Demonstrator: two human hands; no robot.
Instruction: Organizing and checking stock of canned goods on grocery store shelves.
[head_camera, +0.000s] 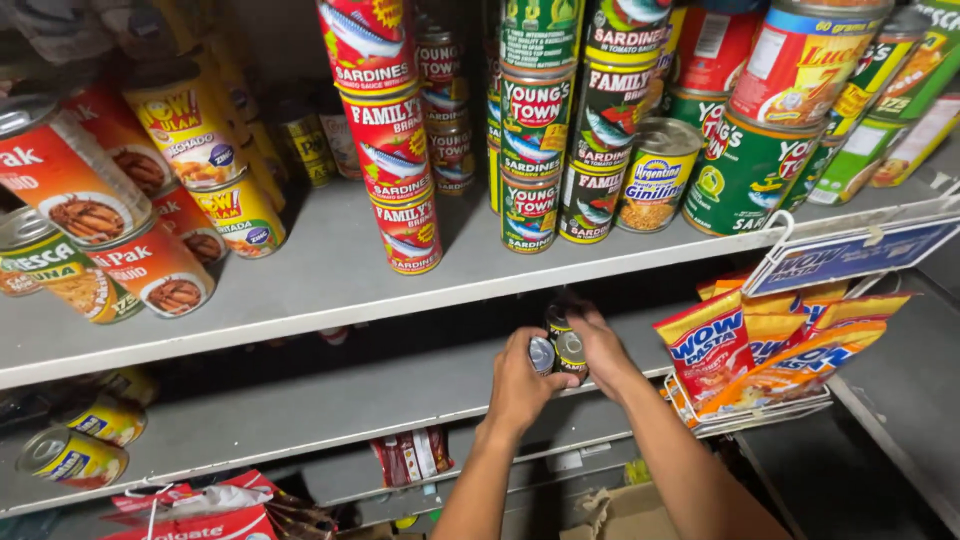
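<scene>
Both my hands reach under the upper grey shelf (330, 285) into the dark space above the second shelf (300, 410). My left hand (515, 385) grips a small can (541, 354) with a silver top. My right hand (600, 345) holds a short stack of dark cans (568, 350) right beside it, fingers wrapped over the top one. The cans in the two hands touch each other. How many cans are in the stack is hard to tell in the shadow.
Stacks of red sardine cans (395, 150) and green cans (535, 150) fill the upper shelf. Orange-yellow pasta packets (760, 350) sit in a wire rack (850, 240) to the right. Yellow cans (75, 455) lie lower left; a cardboard box (620, 515) sits below.
</scene>
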